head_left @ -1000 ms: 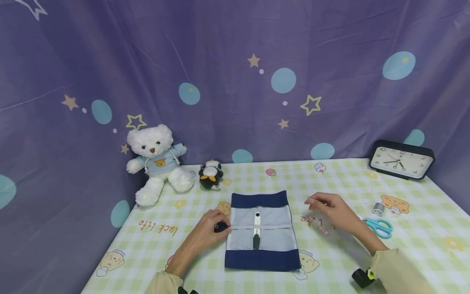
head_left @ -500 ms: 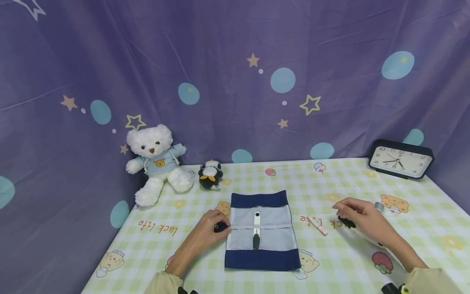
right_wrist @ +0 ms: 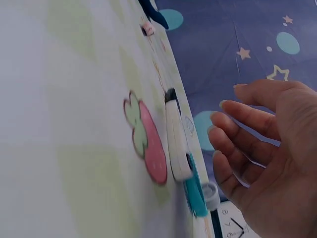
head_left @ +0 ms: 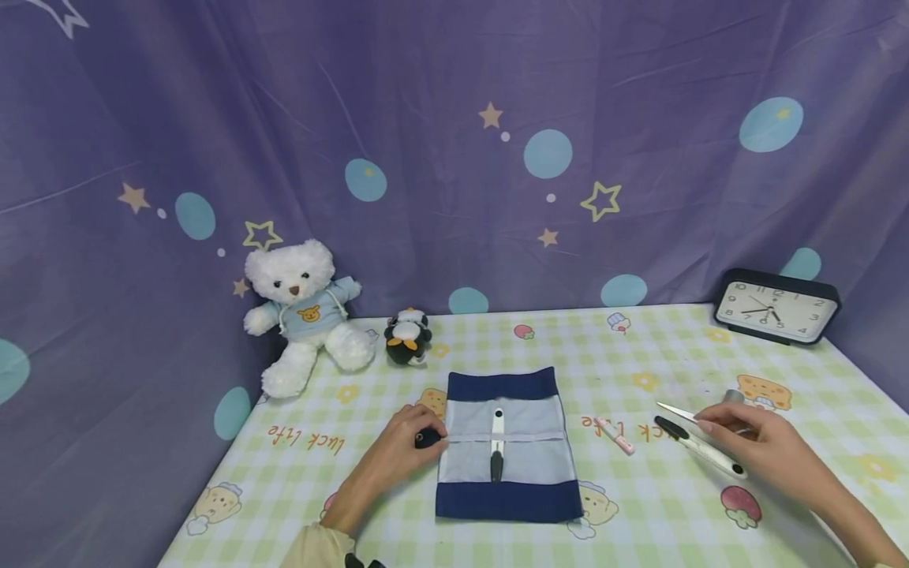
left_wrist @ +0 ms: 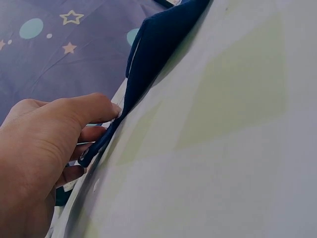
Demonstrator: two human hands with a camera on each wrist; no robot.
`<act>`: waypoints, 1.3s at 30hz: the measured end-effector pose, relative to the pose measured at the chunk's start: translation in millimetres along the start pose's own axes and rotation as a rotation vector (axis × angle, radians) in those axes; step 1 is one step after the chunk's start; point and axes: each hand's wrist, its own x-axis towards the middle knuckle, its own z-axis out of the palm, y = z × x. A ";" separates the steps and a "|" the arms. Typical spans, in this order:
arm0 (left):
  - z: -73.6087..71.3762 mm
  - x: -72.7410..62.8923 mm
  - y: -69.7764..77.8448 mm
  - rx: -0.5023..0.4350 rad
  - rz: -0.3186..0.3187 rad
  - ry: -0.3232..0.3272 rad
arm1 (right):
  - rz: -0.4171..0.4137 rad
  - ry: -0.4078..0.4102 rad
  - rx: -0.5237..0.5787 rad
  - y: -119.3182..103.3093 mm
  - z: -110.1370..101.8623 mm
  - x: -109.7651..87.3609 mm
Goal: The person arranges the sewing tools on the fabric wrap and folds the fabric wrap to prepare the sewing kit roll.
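Note:
A navy and grey cloth organizer (head_left: 507, 501) lies unrolled on the table, with a white, black-tipped tool (head_left: 498, 442) lengthwise under its thin middle band. My left hand (head_left: 405, 446) pinches the organizer's left edge between thumb and fingers, where a dark strap end (head_left: 428, 439) sticks out. On the right, my right hand (head_left: 763, 442) hovers over teal-handled scissors (right_wrist: 195, 191), fingers loosely curved and holding nothing. The scissors' blades (head_left: 676, 410) show past its fingertips. Beside that hand lies a second white tool with a black end (head_left: 699, 447). A small pink patterned stick (head_left: 615, 436) lies between hand and organizer.
A grey thread spool (head_left: 734, 401) stands behind my right hand. At the back are a white teddy bear (head_left: 305, 315), a penguin toy (head_left: 408, 338) and a black-framed clock (head_left: 776, 308). A purple curtain (head_left: 440, 158) rises behind the checked tablecloth (head_left: 554, 339).
My right hand has moved right, from near the pink stick, past the second white tool, to the scissors. My left hand and the organizer have stayed in place.

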 end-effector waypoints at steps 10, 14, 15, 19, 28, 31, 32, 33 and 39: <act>0.6 -0.2 -1.3 0.005 -0.002 0.004 | 0.038 0.044 -0.122 10.3 -2.9 -15.4; 0.6 -0.4 -1.4 0.007 -0.014 -0.004 | 0.084 0.004 -0.157 10.5 -4.1 -19.6; 0.5 -0.4 -1.4 0.009 -0.018 -0.006 | 0.102 -0.012 -0.168 10.4 -4.7 -20.2; 0.3 -0.5 -1.6 0.013 -0.028 -0.009 | 0.140 -0.051 -0.219 11.2 -6.4 -22.1; 0.1 -1.1 -0.9 0.004 -0.026 -0.006 | 0.132 -0.020 -0.258 18.8 -3.9 -29.8; 0.6 -1.0 -1.4 0.005 -0.020 -0.006 | 0.126 -0.032 -0.268 22.0 -2.9 -31.7; 0.6 -1.0 -1.6 0.003 -0.020 -0.008 | 0.123 -0.037 -0.273 23.1 -2.7 -31.9; 0.8 -0.9 -1.9 0.002 -0.019 -0.009 | 0.115 -0.035 -0.279 24.3 -2.4 -32.4; 0.5 -1.0 -2.1 -0.001 -0.024 -0.010 | 0.086 -0.030 -0.285 29.3 -0.9 -33.2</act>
